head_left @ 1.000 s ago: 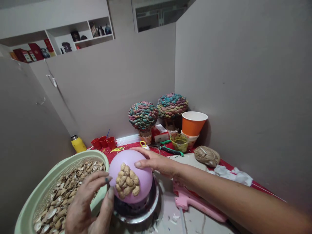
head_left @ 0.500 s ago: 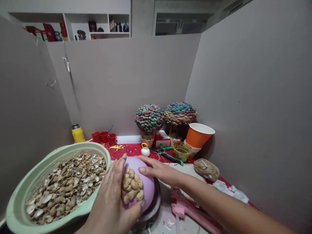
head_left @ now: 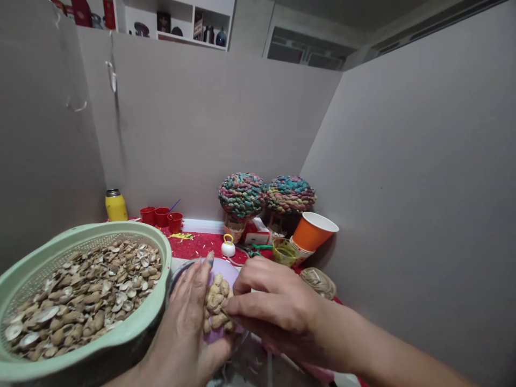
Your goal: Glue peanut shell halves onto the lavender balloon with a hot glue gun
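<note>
A pale purple balloon sits low in the middle, with a patch of peanut shells stuck on its front. My left hand lies flat against the balloon's left side, fingers stretched upward. My right hand covers the balloon's right side, its fingers curled and the fingertips pressing on the shell patch. A green plastic basket full of loose peanut shells stands right beside my left hand.
Two yarn-covered balls on small pots stand at the back, next to an orange paper cup, a yellow-green cup and a twine ball. Three red cups, a yellow flask and grey partition walls close in the desk.
My right hand moved from the balloon's top down onto the shell patch, fingers curling. The view shifted, bringing the basket closer and hiding the metal stand under the balloon.
</note>
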Motion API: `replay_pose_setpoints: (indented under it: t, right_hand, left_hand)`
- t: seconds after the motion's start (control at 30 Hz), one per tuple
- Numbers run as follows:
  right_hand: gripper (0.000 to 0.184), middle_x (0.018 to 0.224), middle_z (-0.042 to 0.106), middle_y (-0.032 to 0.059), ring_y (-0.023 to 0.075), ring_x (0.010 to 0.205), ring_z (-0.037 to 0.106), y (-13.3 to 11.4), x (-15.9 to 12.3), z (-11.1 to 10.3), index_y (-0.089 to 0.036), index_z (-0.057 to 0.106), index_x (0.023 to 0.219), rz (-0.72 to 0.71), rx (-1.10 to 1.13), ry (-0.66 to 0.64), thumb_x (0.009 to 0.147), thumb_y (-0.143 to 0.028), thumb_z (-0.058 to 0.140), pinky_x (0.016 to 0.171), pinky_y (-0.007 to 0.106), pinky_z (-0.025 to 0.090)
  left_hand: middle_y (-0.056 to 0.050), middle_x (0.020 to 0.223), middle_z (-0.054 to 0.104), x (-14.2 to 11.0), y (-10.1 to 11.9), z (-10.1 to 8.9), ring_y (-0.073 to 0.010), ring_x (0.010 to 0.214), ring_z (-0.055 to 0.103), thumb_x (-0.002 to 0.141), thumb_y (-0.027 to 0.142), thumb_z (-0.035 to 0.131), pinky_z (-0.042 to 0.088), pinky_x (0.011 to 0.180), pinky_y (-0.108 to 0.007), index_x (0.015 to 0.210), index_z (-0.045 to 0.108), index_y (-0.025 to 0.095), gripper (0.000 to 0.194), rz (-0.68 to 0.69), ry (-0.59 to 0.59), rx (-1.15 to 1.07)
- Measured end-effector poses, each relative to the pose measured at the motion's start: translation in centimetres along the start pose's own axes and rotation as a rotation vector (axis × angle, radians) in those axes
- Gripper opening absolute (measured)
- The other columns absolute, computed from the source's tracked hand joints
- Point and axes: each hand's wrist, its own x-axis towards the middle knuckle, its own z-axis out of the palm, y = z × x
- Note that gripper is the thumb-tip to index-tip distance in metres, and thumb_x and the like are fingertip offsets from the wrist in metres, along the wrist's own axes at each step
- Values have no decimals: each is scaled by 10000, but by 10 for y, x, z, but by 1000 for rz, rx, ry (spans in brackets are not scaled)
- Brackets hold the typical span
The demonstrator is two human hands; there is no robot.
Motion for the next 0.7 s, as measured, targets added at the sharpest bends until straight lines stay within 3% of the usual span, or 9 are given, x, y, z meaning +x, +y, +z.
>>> replay_pose_setpoints:
  t: [0.33, 0.7]
  right_hand:
    - [195, 813, 639, 54, 156, 717, 513, 6, 15, 11, -144, 656, 739, 36, -30, -171, 904, -82, 574, 652, 293, 381]
    - [114, 838, 635, 64, 163, 742, 518, 5, 19, 11, -97, 701, 821, 80, 9, -234, 854, -11, 633, 671, 284, 395]
  left_hand:
    - [-205, 1465, 450, -5, -2, 15, -382, 1374, 404, 703, 226, 761, 386, 1068, -652, 1515, 1, 281, 1114, -89, -8, -93]
    - [-165, 1485, 449, -8, -2, 19, -371, 1389, 377, 715, 194, 704, 358, 1083, -661, 1519, -8, 285, 1079, -80, -19, -93]
